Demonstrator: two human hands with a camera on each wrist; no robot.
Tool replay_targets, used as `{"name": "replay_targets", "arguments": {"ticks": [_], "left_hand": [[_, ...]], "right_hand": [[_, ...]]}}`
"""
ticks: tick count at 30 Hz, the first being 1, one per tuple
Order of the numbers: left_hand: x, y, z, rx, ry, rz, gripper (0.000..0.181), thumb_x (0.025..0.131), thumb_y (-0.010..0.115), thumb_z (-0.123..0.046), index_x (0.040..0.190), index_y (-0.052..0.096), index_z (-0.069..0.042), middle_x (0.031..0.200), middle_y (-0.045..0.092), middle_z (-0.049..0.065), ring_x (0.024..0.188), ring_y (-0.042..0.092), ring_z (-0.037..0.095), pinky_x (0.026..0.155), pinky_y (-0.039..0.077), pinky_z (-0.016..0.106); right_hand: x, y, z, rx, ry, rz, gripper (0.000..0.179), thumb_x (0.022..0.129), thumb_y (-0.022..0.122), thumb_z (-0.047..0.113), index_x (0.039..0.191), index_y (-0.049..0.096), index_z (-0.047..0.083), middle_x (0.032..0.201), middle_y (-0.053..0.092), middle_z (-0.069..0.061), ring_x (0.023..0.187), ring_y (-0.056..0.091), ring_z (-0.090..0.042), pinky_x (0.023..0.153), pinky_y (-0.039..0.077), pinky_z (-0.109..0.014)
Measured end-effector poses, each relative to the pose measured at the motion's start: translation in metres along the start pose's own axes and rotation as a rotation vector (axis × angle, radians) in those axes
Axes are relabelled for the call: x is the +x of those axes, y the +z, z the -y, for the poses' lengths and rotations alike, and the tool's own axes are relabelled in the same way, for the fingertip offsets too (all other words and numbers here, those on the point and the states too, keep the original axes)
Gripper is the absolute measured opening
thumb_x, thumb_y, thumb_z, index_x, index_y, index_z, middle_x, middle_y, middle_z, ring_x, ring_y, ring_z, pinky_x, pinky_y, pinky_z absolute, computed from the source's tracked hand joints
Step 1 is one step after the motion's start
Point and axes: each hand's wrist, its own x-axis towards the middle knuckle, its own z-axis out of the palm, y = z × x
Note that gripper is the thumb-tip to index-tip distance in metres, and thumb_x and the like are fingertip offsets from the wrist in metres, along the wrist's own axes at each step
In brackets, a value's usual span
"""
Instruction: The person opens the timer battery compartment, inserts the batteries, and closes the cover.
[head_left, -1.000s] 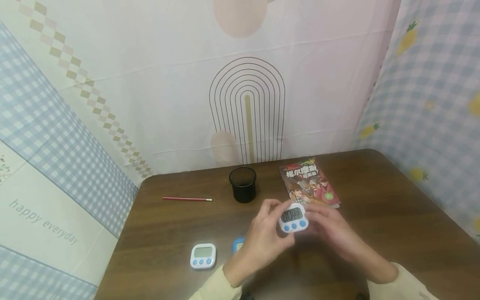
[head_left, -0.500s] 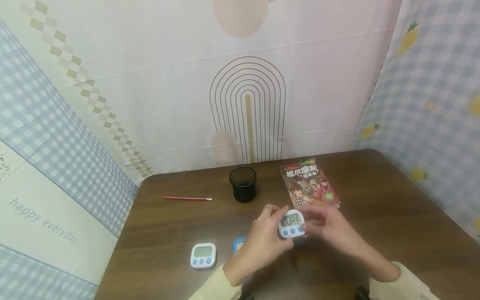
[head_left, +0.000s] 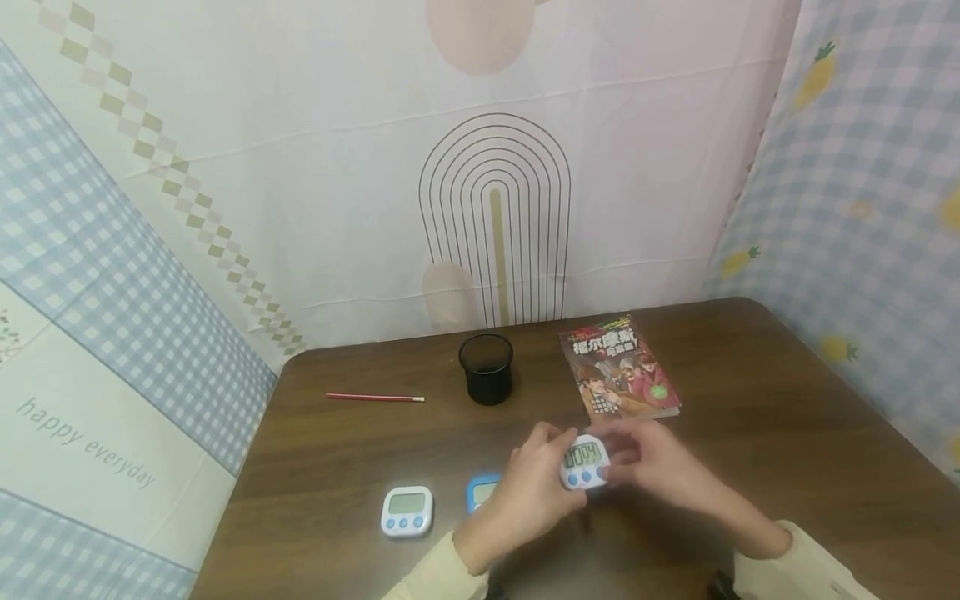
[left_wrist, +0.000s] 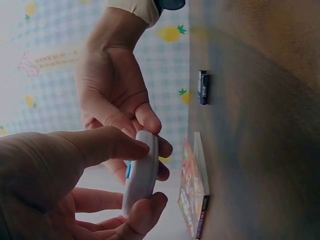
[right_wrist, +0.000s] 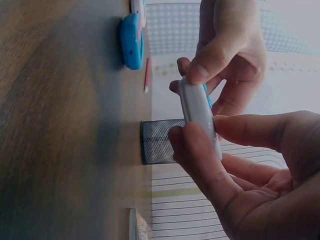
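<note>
Both hands hold a white digital timer [head_left: 584,463] above the table, its screen facing up toward the head camera and showing digits that end in 4. My left hand [head_left: 529,486] pinches the timer's left side, thumb on the lower edge and fingers at the top. From the other side, my right hand [head_left: 660,463] grips it between thumb and fingers, the thumb at the rightmost blue button. A second white timer [head_left: 407,512] lies on the table to the left, its screen blank. Beside it, a blue timer [head_left: 481,490] is partly hidden by my left hand.
A black mesh pen cup [head_left: 488,382] stands toward the back, with a red pencil [head_left: 375,397] lying to its left. To the right lies a comic-style book [head_left: 621,371]. Dark batteries [left_wrist: 203,87] rest on the table in the left wrist view. Patterned cloth hangs behind.
The timer has come down a little toward me with both hands. Its last digit has gone from 3 to 4. My right thumb has shifted onto the front's right button.
</note>
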Motion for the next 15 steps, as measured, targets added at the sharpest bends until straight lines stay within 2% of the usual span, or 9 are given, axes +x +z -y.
{"name": "replay_targets", "arguments": {"ticks": [11,15], "left_hand": [[0.004,0.011,0.006,0.119,0.007,0.055,0.077,0.073,0.094,-0.012,0.143,0.064,-0.003,0.126,0.066,0.016,0.082,0.065,0.014,0.065,0.052,0.016],[0.005,0.012,0.007,0.149,0.007,0.069,0.073,0.075,0.094,-0.014,0.141,0.066,-0.003,0.124,0.069,0.016,0.081,0.065,0.014,0.065,0.052,0.017]], "right_hand": [[0.004,0.002,-0.016,-0.128,0.032,0.064,0.057,0.076,0.083,-0.008,0.129,0.064,-0.013,0.112,0.075,-0.024,0.087,0.076,-0.022,0.074,0.065,-0.028],[0.004,0.002,-0.016,-0.181,0.032,0.092,0.058,0.074,0.084,-0.006,0.129,0.066,-0.011,0.102,0.077,-0.016,0.081,0.073,-0.019,0.068,0.063,-0.028]]}}
